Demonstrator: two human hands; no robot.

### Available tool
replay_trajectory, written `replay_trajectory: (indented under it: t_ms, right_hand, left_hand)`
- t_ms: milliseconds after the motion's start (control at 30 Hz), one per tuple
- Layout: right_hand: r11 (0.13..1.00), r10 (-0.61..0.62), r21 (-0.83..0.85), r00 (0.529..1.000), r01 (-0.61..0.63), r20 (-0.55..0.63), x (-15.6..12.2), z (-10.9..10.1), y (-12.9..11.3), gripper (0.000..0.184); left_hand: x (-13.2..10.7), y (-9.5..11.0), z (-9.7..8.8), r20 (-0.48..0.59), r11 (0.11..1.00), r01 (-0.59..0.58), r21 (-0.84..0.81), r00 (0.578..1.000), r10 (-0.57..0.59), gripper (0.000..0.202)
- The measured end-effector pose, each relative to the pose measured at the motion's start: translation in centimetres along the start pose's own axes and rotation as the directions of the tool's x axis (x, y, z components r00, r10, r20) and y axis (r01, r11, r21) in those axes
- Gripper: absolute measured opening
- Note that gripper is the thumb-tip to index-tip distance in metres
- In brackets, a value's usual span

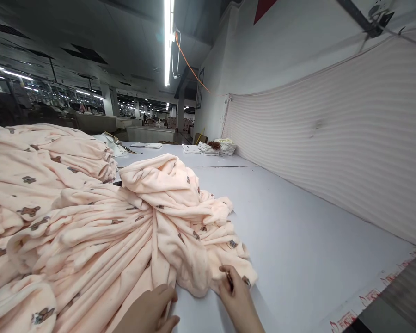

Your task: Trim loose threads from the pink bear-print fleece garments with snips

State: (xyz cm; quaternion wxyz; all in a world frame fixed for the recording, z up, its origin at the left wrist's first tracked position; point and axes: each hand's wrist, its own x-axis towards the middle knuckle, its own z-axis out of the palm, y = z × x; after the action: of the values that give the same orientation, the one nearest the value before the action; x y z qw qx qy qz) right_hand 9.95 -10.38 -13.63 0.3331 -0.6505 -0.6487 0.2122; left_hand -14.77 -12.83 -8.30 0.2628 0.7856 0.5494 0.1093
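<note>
A big heap of pale peach plush fabric (180, 185) with small brown animal prints lies bunched on the light grey table (284, 222). Gathered folds fan out from its middle toward the lower left. My left hand (149, 310) is against the heap's near edge at the bottom, thumb and fingers apart, palm hidden. To its right, my right hand (239, 298) has curled fingers closed on the fabric's near right edge. Its fingertips are partly hidden by the cloth.
More of the same fabric (52, 148) is piled at the left. Stacks of folded white cloth (225, 147) stand at the table's far end. A striped sheet (326, 125) covers the wall on the right. Red-printed tape (369, 296) runs along the table's right edge.
</note>
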Motion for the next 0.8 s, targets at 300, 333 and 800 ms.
replay_trajectory:
  t_ms: [300,333,800]
  right_hand:
    - [0.994,-0.017,0.111,0.999,0.022,-0.040,-0.1,4.9,-0.4,0.018]
    - [0.992,-0.027,0.122,0.999,0.032,-0.045,-0.2,5.0,-0.2,0.019]
    - [0.937,-0.274,0.084,0.865,0.338,-0.421,-1.1,1.1,-4.3,0.017]
  left_hand:
    - [7.1,0.8,5.2,-0.070,0.968,-0.015,0.250,0.997,0.033,0.040]
    - [7.3,0.9,5.0,-0.071,0.974,-0.012,0.225,0.997,0.029,0.037]
    - [2.5,3.5,1.6,-0.237,0.927,-0.156,-0.340,0.969,0.076,0.033]
